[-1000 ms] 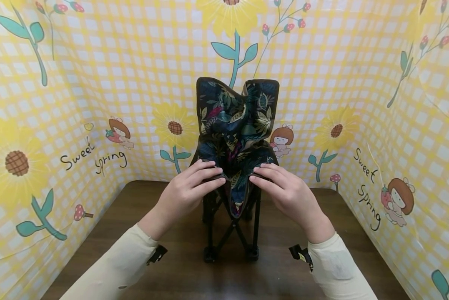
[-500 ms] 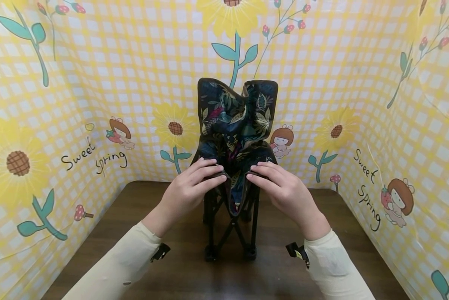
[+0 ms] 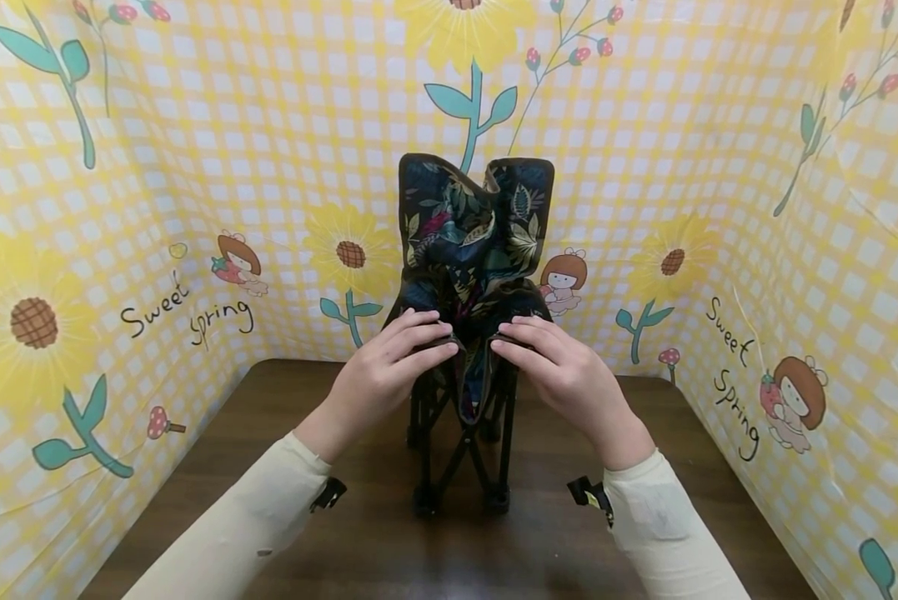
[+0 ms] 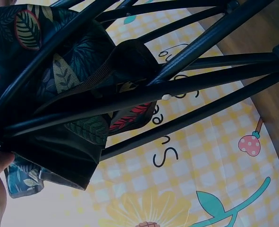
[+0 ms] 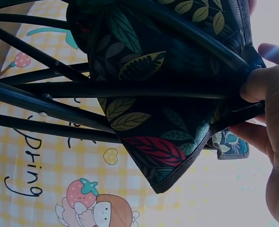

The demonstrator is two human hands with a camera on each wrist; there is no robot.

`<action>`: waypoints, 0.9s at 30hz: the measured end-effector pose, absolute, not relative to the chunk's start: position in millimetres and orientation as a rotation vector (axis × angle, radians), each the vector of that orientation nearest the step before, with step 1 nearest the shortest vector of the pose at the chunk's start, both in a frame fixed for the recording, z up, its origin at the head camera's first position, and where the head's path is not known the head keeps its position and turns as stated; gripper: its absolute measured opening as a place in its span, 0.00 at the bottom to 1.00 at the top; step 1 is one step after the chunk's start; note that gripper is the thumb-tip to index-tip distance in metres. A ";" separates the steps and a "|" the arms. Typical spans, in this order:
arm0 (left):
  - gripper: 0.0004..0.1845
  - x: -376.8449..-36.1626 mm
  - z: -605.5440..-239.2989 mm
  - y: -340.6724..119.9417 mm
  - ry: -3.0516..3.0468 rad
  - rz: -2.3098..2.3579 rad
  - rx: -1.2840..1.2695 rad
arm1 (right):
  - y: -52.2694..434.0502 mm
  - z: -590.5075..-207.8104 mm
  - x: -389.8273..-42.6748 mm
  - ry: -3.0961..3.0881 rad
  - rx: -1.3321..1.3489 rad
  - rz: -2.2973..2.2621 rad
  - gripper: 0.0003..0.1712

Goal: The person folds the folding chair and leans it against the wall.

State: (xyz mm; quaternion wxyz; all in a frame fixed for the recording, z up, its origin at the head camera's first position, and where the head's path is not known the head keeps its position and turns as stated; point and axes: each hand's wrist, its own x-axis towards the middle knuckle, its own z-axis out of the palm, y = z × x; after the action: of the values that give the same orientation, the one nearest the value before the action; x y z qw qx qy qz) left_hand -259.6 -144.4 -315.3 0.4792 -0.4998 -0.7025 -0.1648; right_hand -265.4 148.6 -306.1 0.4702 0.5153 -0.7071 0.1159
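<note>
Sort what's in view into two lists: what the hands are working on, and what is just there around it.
In hand:
- folding chair, half collapsed, floral fabric seat bunched
- left hand gripping its front left corner
- right hand gripping its front right corner

Just around:
- wooden table the chair stands on
- yellow checked sunflower backdrop
- cream sleeves

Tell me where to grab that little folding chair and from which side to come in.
Grip the folding chair at the two front seat corners, coming from the front and above, one hand per side. The left hand and right hand already hold there: the corners are stiff where the black frame rods meet, while the leaf-print fabric between them sags and probably gives no firm hold.
</note>
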 end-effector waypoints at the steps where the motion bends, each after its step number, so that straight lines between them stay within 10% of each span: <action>1: 0.25 -260.2 -315.3 -144.0 -1.713 -0.403 -1.220 | 148.5 -305.9 -266.0 -1.736 1.262 0.281 0.18; 27: 0.22 -278.2 -312.2 -137.2 -1.706 -0.427 -1.245 | 141.6 -303.3 -281.1 -1.752 1.271 0.334 0.31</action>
State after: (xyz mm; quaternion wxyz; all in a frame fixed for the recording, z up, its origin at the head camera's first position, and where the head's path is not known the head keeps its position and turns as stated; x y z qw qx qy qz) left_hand -278.2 -137.2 -312.2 0.4738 -0.5088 -0.6972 -0.1746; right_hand -281.1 141.6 -303.3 0.4579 0.5158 -0.7113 0.1354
